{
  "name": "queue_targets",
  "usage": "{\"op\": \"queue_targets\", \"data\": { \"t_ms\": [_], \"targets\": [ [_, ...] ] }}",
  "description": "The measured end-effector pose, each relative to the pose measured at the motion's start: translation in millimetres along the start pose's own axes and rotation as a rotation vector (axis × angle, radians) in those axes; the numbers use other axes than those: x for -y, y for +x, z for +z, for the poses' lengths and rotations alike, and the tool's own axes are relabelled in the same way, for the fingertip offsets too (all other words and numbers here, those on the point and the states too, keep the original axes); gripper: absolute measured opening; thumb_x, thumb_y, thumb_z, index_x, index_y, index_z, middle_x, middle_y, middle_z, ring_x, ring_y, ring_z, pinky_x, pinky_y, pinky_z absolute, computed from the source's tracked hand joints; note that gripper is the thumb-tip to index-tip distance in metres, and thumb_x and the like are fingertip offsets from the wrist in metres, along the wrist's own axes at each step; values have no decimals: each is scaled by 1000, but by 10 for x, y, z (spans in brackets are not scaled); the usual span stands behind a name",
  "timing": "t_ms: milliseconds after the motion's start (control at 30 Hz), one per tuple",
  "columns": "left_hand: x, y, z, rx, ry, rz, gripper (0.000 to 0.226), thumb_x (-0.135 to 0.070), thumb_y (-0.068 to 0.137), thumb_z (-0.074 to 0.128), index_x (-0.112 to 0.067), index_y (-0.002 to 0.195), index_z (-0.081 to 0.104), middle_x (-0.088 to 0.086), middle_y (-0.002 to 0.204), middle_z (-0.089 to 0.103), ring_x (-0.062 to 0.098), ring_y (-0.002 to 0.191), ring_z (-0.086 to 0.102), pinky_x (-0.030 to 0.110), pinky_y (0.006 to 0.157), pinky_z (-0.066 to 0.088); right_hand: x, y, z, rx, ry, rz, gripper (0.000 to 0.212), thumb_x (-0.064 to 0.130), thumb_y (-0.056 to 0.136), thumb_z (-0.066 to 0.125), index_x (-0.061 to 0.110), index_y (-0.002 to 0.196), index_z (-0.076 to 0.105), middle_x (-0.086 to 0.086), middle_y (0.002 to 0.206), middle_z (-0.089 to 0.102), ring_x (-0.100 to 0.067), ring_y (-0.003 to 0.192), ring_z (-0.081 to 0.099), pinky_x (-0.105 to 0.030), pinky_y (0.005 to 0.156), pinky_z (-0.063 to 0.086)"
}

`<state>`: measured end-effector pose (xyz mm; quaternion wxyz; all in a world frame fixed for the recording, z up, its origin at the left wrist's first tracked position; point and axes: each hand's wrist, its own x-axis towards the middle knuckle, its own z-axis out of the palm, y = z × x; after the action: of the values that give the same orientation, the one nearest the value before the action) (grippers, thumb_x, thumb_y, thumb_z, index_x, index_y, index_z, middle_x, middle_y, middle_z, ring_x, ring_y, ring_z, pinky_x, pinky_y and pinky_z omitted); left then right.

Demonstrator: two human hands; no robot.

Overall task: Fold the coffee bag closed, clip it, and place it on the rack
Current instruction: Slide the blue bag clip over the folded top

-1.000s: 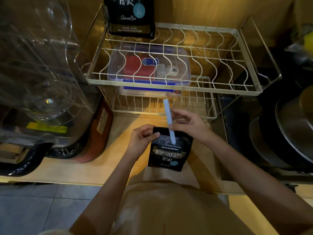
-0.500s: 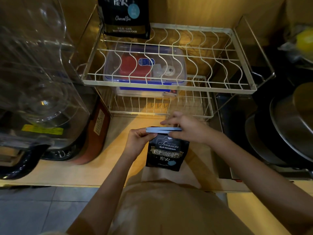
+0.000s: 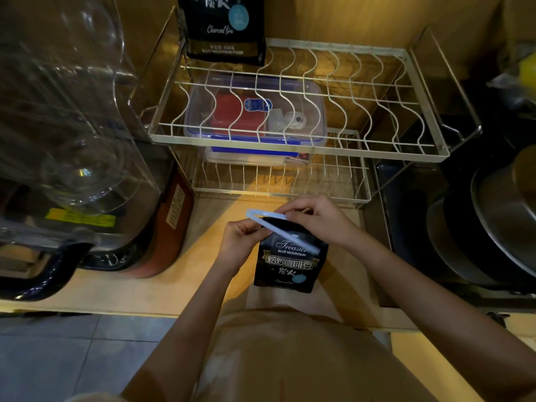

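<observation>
Head view. Bag (image 3: 290, 256) stands upright on the desk (image 3: 145, 288), held between the two hands, its top folded over. Left hand (image 3: 242, 242) pinches the bag's upper left corner, fingers narrow and closed on the fold. Right hand (image 3: 313, 220) sits over the top edge and grips the upper arm of the clip (image 3: 272, 224).

Clip is pale blue, long and thin. It is open in a V: hinge end just beyond the left hand's fingertips, upper arm running along the bag top under the right hand, lower arm slanting down across the bag's front face toward the right wrist. Cannot tell whether the fold lies fully between the two arms. Clip not yet latched.

Rack (image 3: 298, 152) stands beyond both hands, top tier mostly bare wire. A second bag (image 3: 224, 27) stands at its far left corner; a box (image 3: 255, 111) sits on the tier below.

Risks, as judged:
- Lower arm slanted off the fold line. Closing it so may catch only part of the fold, leaving the right side unsealed.
- Left pinch loosening would let the fold spring open before latching.
- Wide wire gaps on the rack: the bag could tip if set down off-balance.
</observation>
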<state>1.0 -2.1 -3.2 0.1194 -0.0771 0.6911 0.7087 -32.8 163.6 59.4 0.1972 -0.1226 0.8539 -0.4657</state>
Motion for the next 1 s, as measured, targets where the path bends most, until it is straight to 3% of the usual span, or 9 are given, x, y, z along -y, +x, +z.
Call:
{"op": "queue_targets", "data": {
  "t_ms": [100, 200, 367, 433, 533, 767, 833, 900, 1000],
  "targets": [
    [-4, -3, -1, -1, -24, -26, 13, 5, 77, 60, 4, 89, 66, -16, 54, 69, -3, 57, 63, 9, 55, 48, 25, 65, -25, 10, -111, -13, 21, 11, 89, 52, 14, 103, 67, 0, 102, 63, -9, 87, 55, -13, 72, 42],
    [14, 9, -11, 4, -27, -45, 7, 4, 77, 62, 1, 81, 67, -14, 55, 70, -2, 59, 63, 10, 55, 48, 47, 136, -35, 29, -186, -63, 22, 11, 89, 51, 13, 104, 67, -2, 102, 64, -13, 93, 55, -21, 76, 41],
    [50, 13, -21, -24, -49, -40, 16, 4, 75, 64, 16, 84, 59, 7, 66, 64, 5, 60, 61, 14, 58, 50, 44, 191, -54, 54, -214, -79, 21, 8, 89, 51, 10, 102, 68, 1, 100, 65, -10, 92, 55, -16, 76, 40],
    [49, 16, -30, 4, -70, -47, 9, 6, 75, 62, 5, 83, 58, 1, 62, 67, 4, 60, 63, 15, 59, 52, 22, 179, -76, 68, -203, -41, 21, 7, 89, 50, 10, 102, 67, 1, 99, 64, -9, 93, 54, -9, 75, 39],
    [38, 19, -33, 21, -94, -61, 28, 8, 76, 59, -17, 86, 49, -7, 57, 72, 6, 61, 67, 17, 57, 53, -22, 158, -127, 118, -211, 24, 22, 7, 90, 49, 10, 103, 66, -3, 105, 65, -10, 95, 54, -8, 74, 39],
    [16, 2, -28, 37, -88, 13, 44, 4, 77, 60, -20, 113, 51, -7, 63, 73, 10, 73, 69, 20, 62, 55, -45, 106, -111, 118, -198, 78, 22, 9, 91, 47, 12, 103, 65, -4, 111, 64, -10, 96, 54, -15, 76, 42],
    [10, 1, -10, 31, -94, 19, 40, 6, 77, 59, -11, 113, 54, -11, 62, 73, 5, 72, 68, 17, 60, 54, -43, 80, -110, 111, -159, 89, 21, 13, 91, 46, 11, 102, 65, -6, 108, 64, -13, 95, 56, -24, 79, 46],
    [19, 6, -1, 20, -83, 24, 35, 7, 76, 59, 0, 110, 56, -13, 64, 73, 3, 71, 68, 15, 60, 53, -39, 30, -112, 117, -101, 101, 21, 24, 87, 55, 12, 102, 64, -2, 102, 64, -14, 90, 58, -24, 74, 46],
    [23, 14, -12, 18, -61, 36, 27, 8, 76, 59, -2, 101, 60, -14, 67, 73, 3, 71, 67, 15, 60, 53, -81, -41, -91, 136, -346, 12, 50, 46, 66, 74, 19, 106, 59, 4, 100, 62, -12, 89, 57, -28, 74, 47]
  ]
}}
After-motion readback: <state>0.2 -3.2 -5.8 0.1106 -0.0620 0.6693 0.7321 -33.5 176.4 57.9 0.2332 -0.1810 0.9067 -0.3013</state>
